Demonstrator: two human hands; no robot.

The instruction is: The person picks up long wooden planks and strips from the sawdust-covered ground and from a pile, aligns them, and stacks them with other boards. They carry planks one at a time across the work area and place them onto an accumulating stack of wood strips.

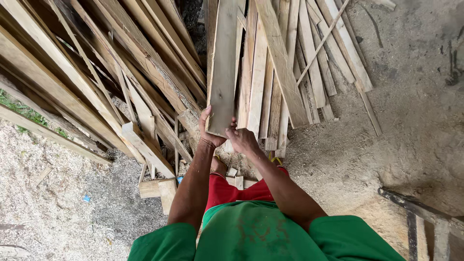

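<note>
Hands on plank end: left hand (209, 133) fingers wrap near end of long grey plank (223, 67), grasping left edge; right hand (243, 140) fingers clench lower right corner. Plank runs away from fingers, over leaning board pile (285, 72). Second stack (96, 82) left of fingers; sawdust floor (377, 145) right.

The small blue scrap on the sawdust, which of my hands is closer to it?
Left. The left hand grips the near end of the upright plank on the side toward the blue scrap. The right hand holds the same end on the far side.
</note>
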